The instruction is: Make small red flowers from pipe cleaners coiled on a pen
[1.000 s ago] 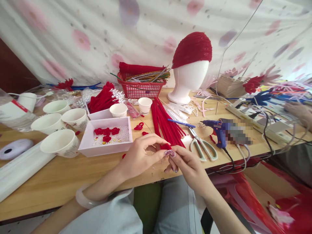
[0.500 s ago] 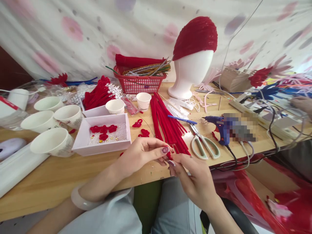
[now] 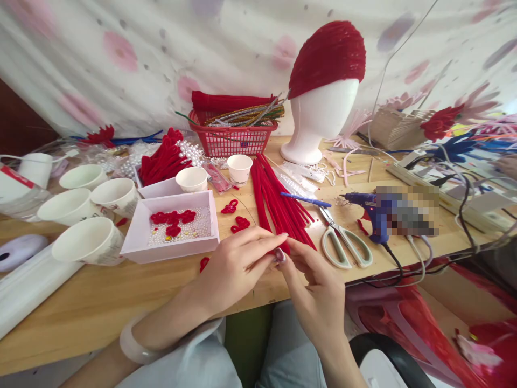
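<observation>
My left hand (image 3: 238, 264) and my right hand (image 3: 317, 280) meet over the table's front edge, fingertips pinched together. Between them is a small piece of red pipe cleaner (image 3: 285, 247), mostly hidden by the fingers. Just beyond lies a bundle of long red pipe cleaners (image 3: 278, 199). Looped red pipe-cleaner shapes (image 3: 241, 223) rest on the wood to the left of it. A white box (image 3: 169, 250) beside my left hand holds more such red shapes among pearl beads. Scissors (image 3: 343, 242) with pale green handles lie to the right, near a blue pen (image 3: 306, 199).
Several paper cups (image 3: 86, 242) stand at the left. At the back are a red basket (image 3: 234, 141) of stems and a white foam head (image 3: 319, 121) wearing a red cap. A blue glue gun (image 3: 375, 215) with cables and a power strip (image 3: 440, 202) occupy the right.
My fingers have closed further around the red piece, with my left fingers now stretched over it. My right hand has turned more upright. The view has shifted slightly.
</observation>
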Demonstrator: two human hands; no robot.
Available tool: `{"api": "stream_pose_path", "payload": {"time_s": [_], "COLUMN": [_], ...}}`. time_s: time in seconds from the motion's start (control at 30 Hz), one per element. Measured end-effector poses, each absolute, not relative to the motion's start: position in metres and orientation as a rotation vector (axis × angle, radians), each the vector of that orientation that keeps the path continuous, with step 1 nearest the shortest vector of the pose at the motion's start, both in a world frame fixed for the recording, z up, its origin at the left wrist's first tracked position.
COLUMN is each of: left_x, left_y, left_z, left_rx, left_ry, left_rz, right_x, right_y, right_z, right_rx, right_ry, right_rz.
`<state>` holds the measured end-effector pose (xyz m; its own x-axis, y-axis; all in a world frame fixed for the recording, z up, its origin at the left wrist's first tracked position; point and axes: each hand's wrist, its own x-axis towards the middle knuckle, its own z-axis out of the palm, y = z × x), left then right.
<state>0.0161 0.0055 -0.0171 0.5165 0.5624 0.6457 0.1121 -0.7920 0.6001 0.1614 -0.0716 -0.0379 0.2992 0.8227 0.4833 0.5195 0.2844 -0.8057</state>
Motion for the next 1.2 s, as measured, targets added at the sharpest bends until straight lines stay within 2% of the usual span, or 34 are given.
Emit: {"api": "stream_pose_path", "payload": {"time_s": [0.2,0.7,1.2], "left_x": [0.012,0.013,0.017], "left_y": [0.002,0.003,0.004], "left_z": [-0.009,-0.008,-0.014], "left_rx": [2.098,2.17,2.338], "left_ry": [0.704,0.494,0.635], "left_rz": [1.162,1.079,1.264], "right_x": [0.166,0.165,0.157], "right_y": [-0.074,-0.082,-0.074], "right_z": [-0.034,-0.033,-0.039], "right_rx": [-1.319,-1.288,-1.275], "right_ry": [-1.422,-1.267,-1.222], "right_rz": [0.349,0.632,0.696]}}
